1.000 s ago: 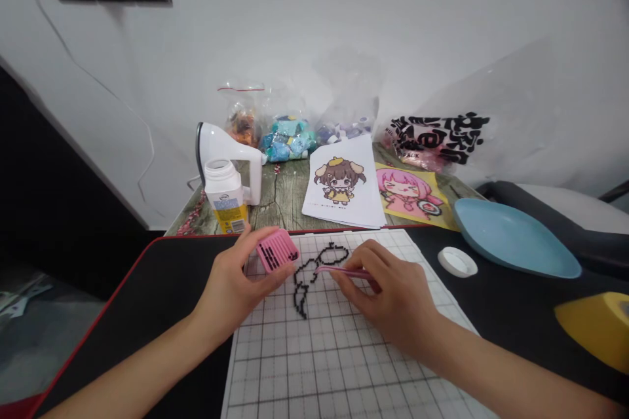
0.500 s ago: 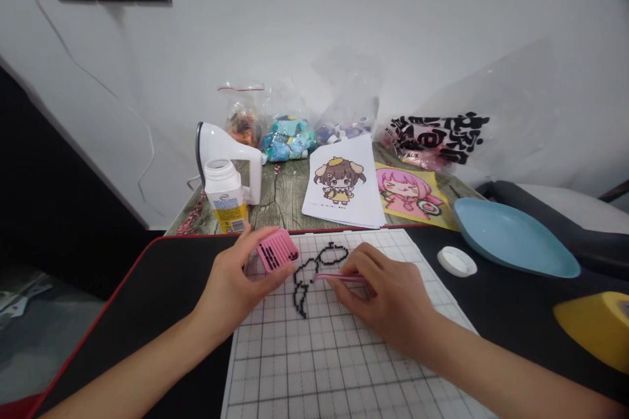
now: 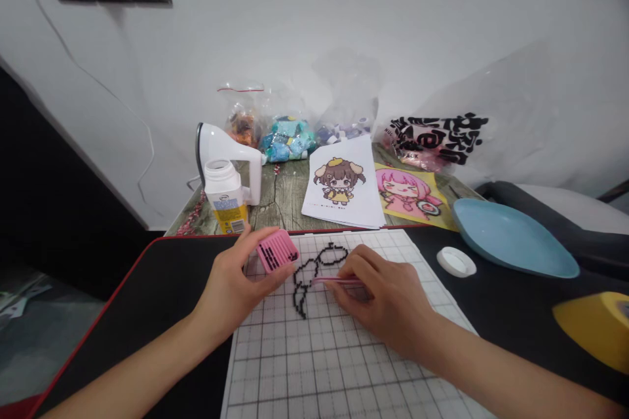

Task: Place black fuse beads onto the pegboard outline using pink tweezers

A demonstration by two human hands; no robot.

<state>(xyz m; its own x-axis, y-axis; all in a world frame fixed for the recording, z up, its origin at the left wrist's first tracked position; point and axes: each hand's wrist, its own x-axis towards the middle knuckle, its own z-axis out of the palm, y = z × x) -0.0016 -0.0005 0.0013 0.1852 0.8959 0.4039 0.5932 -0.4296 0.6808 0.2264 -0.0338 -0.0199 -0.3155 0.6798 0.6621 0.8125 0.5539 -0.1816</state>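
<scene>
Head view. Left hand, fingers closed round a pink bead tray, holds it tilted just above the far left corner of the gridded pegboard. Right hand, fingers pinched shut on pink tweezers; tip points left, at the outline of black beads set on the board. Board lies on a black mat on the desk. Printed pattern sheet beyond; white cap and blue dish to the right.

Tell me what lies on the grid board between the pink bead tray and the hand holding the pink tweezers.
In the head view, the black bead outline on the grid board lies between the pink bead tray and the right hand holding the pink tweezers.
</scene>
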